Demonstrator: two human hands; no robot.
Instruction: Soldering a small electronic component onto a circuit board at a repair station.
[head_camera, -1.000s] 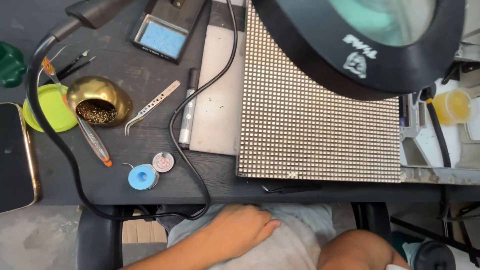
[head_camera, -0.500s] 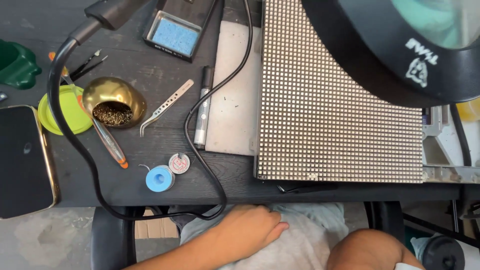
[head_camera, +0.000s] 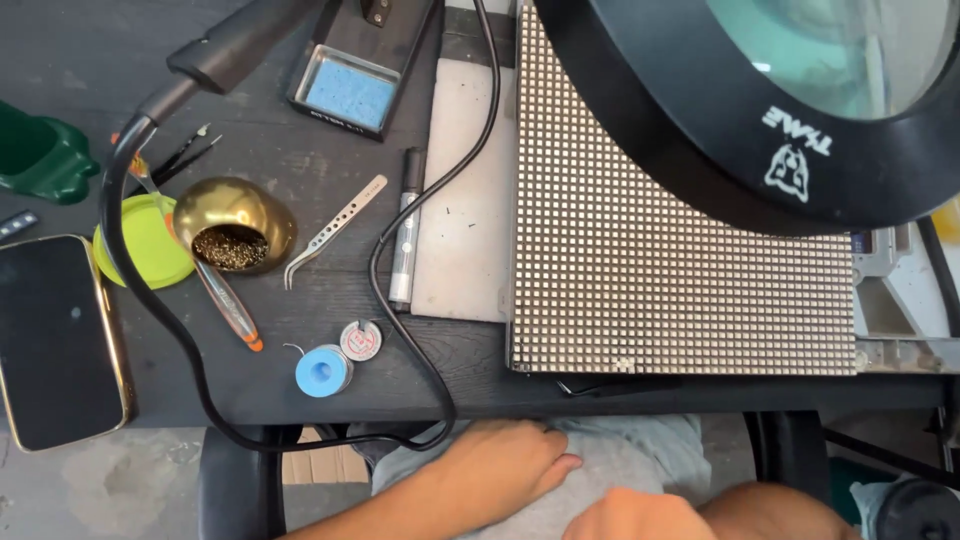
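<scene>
- Left hand rests flat on the lap below the surface edge, fingers loosely spread, holding nothing.
- Right hand cut off by the frame bottom; only the knuckles show, so cannot tell its grip.
- Nearest things: black cable looping off the surface edge, blue solder spool just beside a small silver spool.
- LED matrix panel lies flat; its upper right is hidden by the magnifier lamp.
- Phone at the far left, face up.
</scene>
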